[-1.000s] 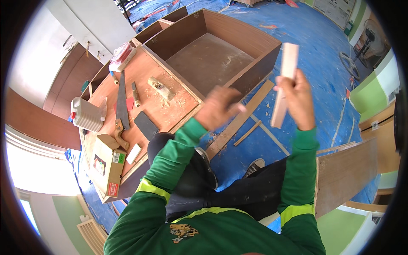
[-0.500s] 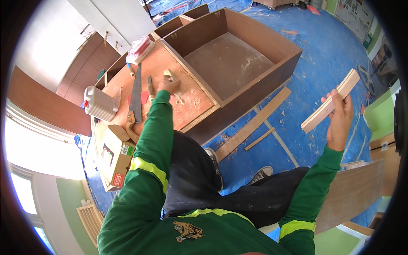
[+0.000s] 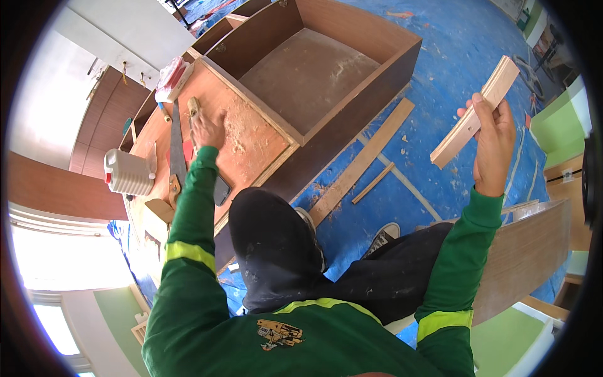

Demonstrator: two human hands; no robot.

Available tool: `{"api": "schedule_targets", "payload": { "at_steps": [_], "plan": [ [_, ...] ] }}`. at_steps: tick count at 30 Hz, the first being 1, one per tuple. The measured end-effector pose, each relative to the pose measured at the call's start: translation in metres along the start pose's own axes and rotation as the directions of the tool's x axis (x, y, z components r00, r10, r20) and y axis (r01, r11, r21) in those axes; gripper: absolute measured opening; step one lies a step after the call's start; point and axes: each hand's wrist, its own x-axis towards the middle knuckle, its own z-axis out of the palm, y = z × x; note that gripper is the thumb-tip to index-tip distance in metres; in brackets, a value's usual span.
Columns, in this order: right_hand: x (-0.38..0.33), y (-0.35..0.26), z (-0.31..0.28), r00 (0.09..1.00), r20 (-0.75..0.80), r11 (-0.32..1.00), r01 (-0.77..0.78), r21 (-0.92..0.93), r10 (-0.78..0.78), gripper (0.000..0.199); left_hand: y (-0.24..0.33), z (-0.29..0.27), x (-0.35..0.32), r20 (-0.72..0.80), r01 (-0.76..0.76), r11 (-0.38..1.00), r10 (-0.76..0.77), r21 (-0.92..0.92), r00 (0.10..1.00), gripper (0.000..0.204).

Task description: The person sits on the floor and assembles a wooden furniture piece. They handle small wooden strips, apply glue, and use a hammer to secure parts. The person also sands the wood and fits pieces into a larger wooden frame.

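Note:
My right hand is raised over the floor, thumb and fingers closed around a short wooden strip with a grooved edge. On the plywood top at left, my left hand reaches forward, its fingers at the near end of a small pale wooden block with a dark spot. The fingers seem closed on it; their undersides are hidden. Left of that hand lies a handsaw, beside a piece of red sheet. Wood shavings are scattered to the right. A dark phone lies by my left forearm.
A brown open cabinet box adjoins the plywood top. A white jug and a wrapped packet stand on the left side. A long board and a thin stick lie on the blue floor sheet. A curved panel is at right.
My left hand has shifted left with the small wooden block, toward the saw, covering where a chisel lay. My right hand still holds the strip. The view has shifted, and the phone now shows.

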Motion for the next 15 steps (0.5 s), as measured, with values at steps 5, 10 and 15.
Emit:
{"api": "schedule_targets", "payload": {
  "at_steps": [5,10,15],
  "plan": [
    [-0.008,-0.005,0.005,0.998,0.05,0.998,-0.031,0.061,0.028,0.025,0.019,0.012,-0.063,0.115,0.247,0.968,-0.251,0.051,0.961,0.116],
    [-0.01,-0.012,-0.005,1.0,0.021,0.995,-0.014,0.101,0.012,0.025,0.051,0.021,-0.054,0.167,0.361,0.932,-0.36,0.023,0.918,0.116],
    [-0.005,-0.009,-0.011,1.0,0.019,0.99,0.0,0.141,-0.003,0.027,0.038,0.032,-0.013,0.106,0.325,0.922,-0.309,-0.212,0.945,0.114]
  ]
}}
